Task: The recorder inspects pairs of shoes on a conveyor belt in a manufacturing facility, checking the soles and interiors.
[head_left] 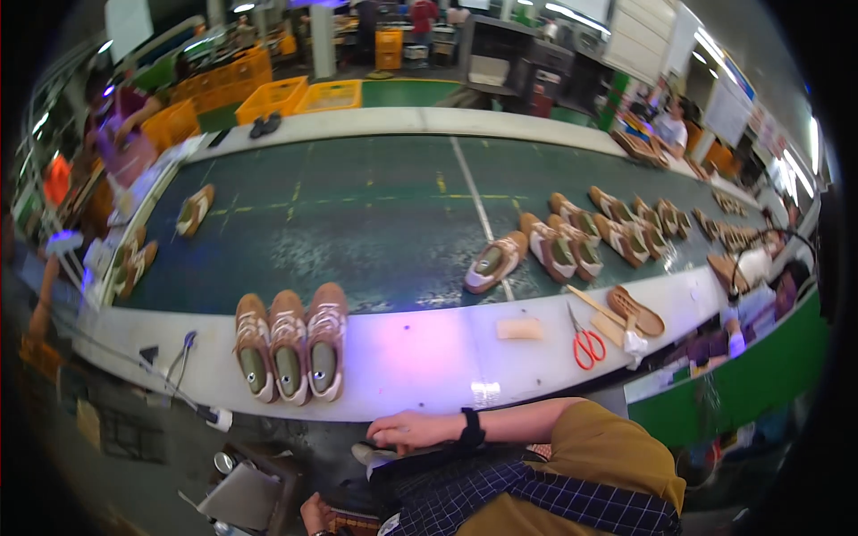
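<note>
Apron (458,502) fills lower centre. My right hand (407,431) curls by a pale piece (365,454), grip unclear, as with my left hand (316,515); light pressure seems best.

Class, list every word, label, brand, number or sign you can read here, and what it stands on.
None can be read.
Round insole marks in the three near shoes: too small to read.
White panel hanging at upper right: any print too blurred to read.

Past the far edge of your table (393,223), you see yellow crates (329,97), green floor (409,95), a pillar (323,40) and strip lights (577,19).
</note>
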A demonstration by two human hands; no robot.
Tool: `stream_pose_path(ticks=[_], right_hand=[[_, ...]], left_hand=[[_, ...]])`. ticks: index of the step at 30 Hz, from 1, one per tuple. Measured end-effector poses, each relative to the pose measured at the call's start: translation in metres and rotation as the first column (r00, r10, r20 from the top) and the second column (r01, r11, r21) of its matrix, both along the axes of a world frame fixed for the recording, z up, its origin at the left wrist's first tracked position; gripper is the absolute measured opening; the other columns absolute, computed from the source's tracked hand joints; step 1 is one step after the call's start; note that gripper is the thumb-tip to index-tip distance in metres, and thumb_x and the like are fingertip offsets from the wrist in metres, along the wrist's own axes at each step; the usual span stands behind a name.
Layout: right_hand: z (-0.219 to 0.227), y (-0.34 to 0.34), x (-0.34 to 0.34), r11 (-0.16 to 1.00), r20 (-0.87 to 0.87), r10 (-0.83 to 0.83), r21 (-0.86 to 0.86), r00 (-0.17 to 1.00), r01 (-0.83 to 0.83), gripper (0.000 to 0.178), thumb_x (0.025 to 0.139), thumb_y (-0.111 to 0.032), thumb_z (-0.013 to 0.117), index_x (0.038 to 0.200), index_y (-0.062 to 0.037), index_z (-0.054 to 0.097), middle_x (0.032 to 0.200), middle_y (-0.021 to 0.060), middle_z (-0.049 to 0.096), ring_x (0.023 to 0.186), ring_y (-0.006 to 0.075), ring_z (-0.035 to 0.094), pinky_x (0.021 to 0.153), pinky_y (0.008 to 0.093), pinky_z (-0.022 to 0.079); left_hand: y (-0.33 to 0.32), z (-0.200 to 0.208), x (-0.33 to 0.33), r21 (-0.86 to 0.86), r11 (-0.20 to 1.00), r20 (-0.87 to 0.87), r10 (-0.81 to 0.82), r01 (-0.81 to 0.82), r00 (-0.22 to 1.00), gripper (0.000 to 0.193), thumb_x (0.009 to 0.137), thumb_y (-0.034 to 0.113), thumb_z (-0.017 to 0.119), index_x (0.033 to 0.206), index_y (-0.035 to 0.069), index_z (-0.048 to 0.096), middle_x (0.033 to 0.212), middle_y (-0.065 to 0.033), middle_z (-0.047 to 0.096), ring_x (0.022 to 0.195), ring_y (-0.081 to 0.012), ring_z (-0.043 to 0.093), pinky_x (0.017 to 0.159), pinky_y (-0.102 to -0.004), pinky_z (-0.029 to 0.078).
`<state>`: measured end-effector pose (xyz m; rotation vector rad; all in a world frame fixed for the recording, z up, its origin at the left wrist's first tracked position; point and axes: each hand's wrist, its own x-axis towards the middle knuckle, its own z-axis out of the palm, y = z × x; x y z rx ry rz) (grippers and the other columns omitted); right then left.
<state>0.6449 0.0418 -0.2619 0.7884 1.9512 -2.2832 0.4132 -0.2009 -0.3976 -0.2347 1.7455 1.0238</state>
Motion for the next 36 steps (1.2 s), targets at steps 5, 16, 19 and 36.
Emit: stream_pose_path(ticks=[5, 16, 19, 36], right_hand=[[0.023, 0.026, 0.082, 0.908, -0.002, -0.406, 0.107, 0.914, 0.404, 0.028, 0.093, -0.029, 0.047, 0.103, -0.0050, 0.057, 0.087, 0.0040, 0.063, 0.062, 0.0102, 0.058, 0.056, 0.0235, 0.049], [0.028, 0.068, 0.140, 0.250, -0.242, -0.936, 0.057, 0.257, 0.967, 0.017, 0.089, -0.015, 0.052, 0.094, 0.0009, 0.052, 0.087, 0.0135, 0.064, 0.067, 0.0177, 0.064, 0.054, 0.0268, 0.052], [0.009, 0.096, 0.141, 0.056, -0.278, -0.958, 0.069, 0.073, 0.996, 0.016, 0.087, -0.012, 0.054, 0.095, 0.0011, 0.050, 0.085, 0.0137, 0.063, 0.066, 0.0180, 0.063, 0.053, 0.0264, 0.052], [-0.083, 0.311, 0.131, -0.498, -0.070, -0.843, 0.479, -0.534, 0.723, 0.042, 0.077, -0.021, 0.059, 0.102, 0.0118, 0.050, 0.101, 0.0325, 0.056, 0.098, 0.0468, 0.054, 0.088, 0.0467, 0.043]], left_hand=[[0.076, 0.022, 0.015, 0.345, 0.853, -0.134, -0.369, 0.392, 0.920, 0.023, 0.086, 0.020, 0.059, 0.099, 0.001, 0.059, 0.084, -0.0087, 0.063, 0.072, -0.0158, 0.062, 0.061, -0.0288, 0.053], [0.227, 0.157, 0.072, 0.297, 0.320, -0.865, -0.310, 0.900, 0.395, 0.028, 0.079, 0.018, 0.066, 0.099, -0.001, 0.064, 0.082, -0.0116, 0.065, 0.072, -0.0179, 0.062, 0.068, -0.0284, 0.050], [0.251, 0.174, 0.049, 0.113, 0.350, -0.982, -0.104, 0.930, 0.158, 0.025, 0.073, 0.017, 0.067, 0.090, -0.001, 0.065, 0.075, -0.0110, 0.062, 0.067, -0.0233, 0.059, 0.065, -0.0331, 0.049], [0.279, 0.109, 0.022, -0.105, 0.645, -0.994, -0.072, 0.757, -0.077, 0.070, 0.069, 0.019, 0.069, 0.127, -0.006, 0.040, 0.121, -0.0266, 0.047, 0.112, -0.0400, 0.044, 0.100, -0.0434, 0.031]])
